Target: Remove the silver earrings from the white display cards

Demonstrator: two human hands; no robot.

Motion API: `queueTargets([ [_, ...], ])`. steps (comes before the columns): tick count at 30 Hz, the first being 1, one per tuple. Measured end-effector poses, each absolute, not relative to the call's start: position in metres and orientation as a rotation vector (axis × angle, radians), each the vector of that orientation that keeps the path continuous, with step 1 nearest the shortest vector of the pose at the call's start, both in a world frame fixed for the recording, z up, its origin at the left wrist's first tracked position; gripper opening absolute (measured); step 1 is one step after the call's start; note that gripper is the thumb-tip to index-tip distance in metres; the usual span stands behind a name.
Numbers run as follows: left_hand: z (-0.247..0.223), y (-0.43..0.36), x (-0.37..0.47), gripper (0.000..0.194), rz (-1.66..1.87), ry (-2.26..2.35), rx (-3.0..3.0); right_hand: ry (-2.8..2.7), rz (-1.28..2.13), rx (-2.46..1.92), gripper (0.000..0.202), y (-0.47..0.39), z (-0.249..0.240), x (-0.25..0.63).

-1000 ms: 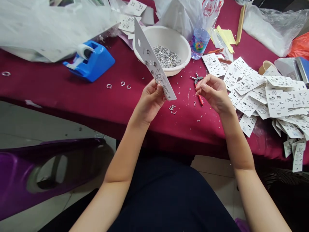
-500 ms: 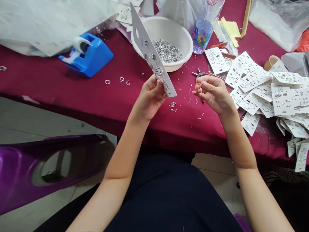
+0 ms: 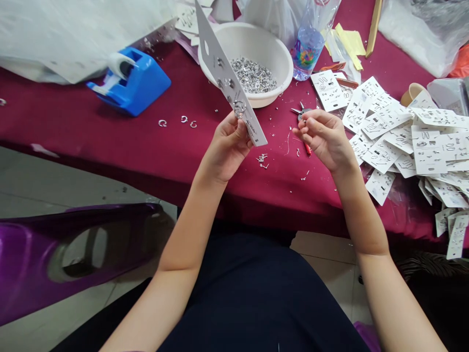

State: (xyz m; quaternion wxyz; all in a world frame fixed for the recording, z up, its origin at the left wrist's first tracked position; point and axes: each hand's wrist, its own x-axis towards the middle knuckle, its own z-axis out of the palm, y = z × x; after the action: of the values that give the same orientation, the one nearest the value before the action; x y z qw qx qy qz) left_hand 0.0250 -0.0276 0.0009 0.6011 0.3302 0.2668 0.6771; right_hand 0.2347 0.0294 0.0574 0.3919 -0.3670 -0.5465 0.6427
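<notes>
My left hand (image 3: 231,144) grips the lower end of a white earring card (image 3: 223,63), held tilted and nearly edge-on, with several small silver earrings fixed on it. My right hand (image 3: 324,137) is raised to the right of the card, thumb and fingertips pinched together. Whatever sits in the pinch is too small to name. Below and behind those fingers lie pliers (image 3: 307,146) with red handles, partly covered by the hand. Behind the card stands a white bowl (image 3: 282,54) holding many small silver earring pieces (image 3: 252,76).
At right spreads a heap of filled earring cards (image 3: 388,122). A blue tape dispenser (image 3: 142,83) stands at left, near several loose silver hoops (image 3: 184,119). Behind are a plastic bottle (image 3: 306,49) and plastic bags (image 3: 84,29). A purple stool (image 3: 22,264) is at lower left.
My right hand has shifted slightly right, uncovering more of the pliers, with its fingertips still pinched. My left hand and the card have barely moved.
</notes>
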Motion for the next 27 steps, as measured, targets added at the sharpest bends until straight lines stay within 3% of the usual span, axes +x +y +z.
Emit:
queueTargets([
  [6,0.001,-0.027,0.022,0.03,1.554,0.589,0.75,-1.342,1.395,-1.0,0.035,0.054,0.048,0.249],
  [16,-0.001,-0.028,0.021,0.028,1.553,0.575,0.749,-1.445,1.579,-1.135,0.019,0.05,0.023,0.237],
  [22,-0.002,-0.027,0.02,0.028,1.55,0.571,0.752,-1.567,1.683,-0.962,0.043,0.044,0.021,0.231],
  [27,-0.003,-0.027,0.02,0.028,1.552,0.571,0.74,-1.796,1.513,-0.892,0.064,0.044,0.032,0.234],
])
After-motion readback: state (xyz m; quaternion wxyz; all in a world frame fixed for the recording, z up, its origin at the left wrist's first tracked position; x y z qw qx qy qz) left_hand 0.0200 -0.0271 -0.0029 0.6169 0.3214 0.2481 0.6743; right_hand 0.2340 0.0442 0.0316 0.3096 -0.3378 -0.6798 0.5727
